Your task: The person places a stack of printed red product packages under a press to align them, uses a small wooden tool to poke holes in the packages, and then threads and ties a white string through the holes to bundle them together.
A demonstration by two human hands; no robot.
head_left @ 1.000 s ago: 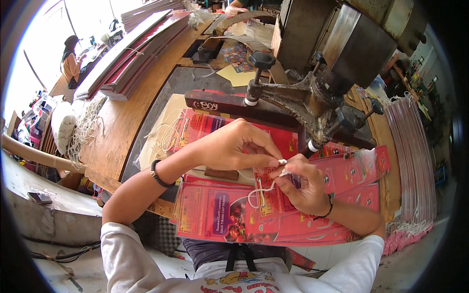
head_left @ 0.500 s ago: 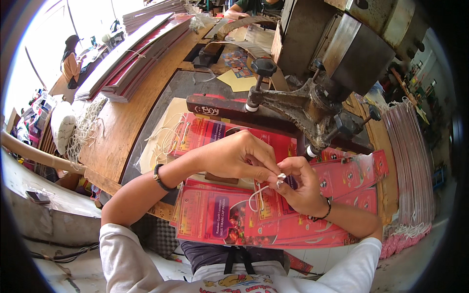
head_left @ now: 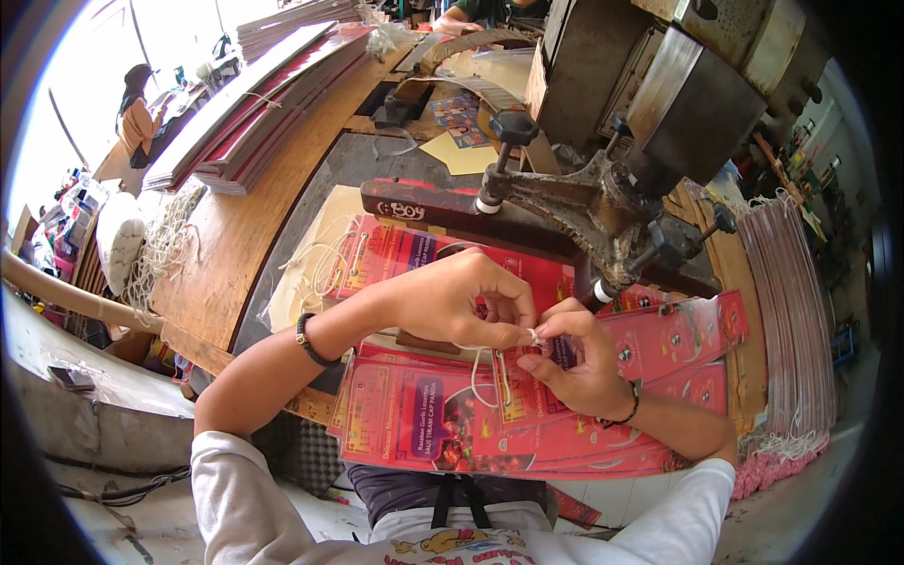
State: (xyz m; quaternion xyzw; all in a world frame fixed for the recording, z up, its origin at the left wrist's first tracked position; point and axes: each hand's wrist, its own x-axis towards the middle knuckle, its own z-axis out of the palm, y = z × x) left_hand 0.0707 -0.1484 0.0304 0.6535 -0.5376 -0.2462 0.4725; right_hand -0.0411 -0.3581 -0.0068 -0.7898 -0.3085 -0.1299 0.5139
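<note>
White cord [head_left: 535, 336] pinched by both hands [head_left: 476, 299] [head_left: 586, 363] (seemingly knotted, partly hidden), above red printed cards [head_left: 391, 414].

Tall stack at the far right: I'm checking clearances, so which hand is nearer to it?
Right. The right hand is left of the tall stack, clear of it; the left hand is farther left, with both hands' fingertips at the white cord.
</note>
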